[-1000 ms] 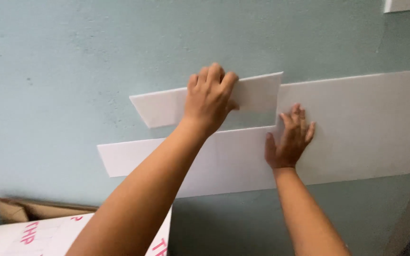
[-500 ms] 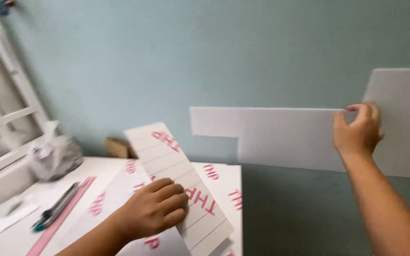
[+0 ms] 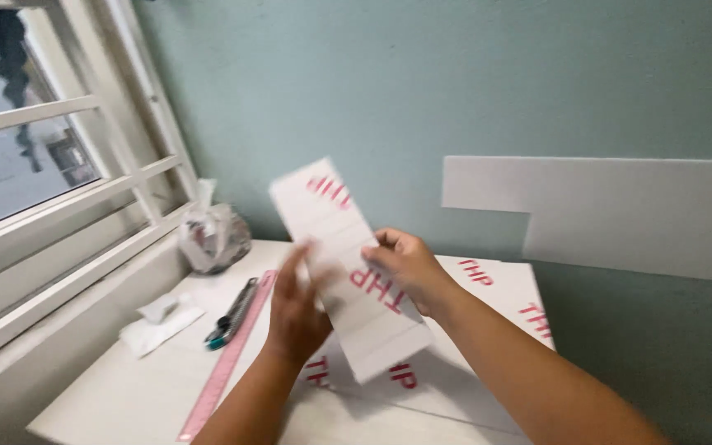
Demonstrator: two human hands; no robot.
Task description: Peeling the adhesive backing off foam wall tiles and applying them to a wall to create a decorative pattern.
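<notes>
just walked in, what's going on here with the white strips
A person holds a white rectangular panel with red print on its backing in both hands, left hand and right hand, above a white table. More printed sheets lie there beside a pink ruler. White panels are already on the teal wall.

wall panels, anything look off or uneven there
The white wall panels end in a stepped left edge: the upper strip juts further left than the lower one. It looks staggered rather than damaged. The held strip is motion-blurred, so its condition is unclear.
</notes>
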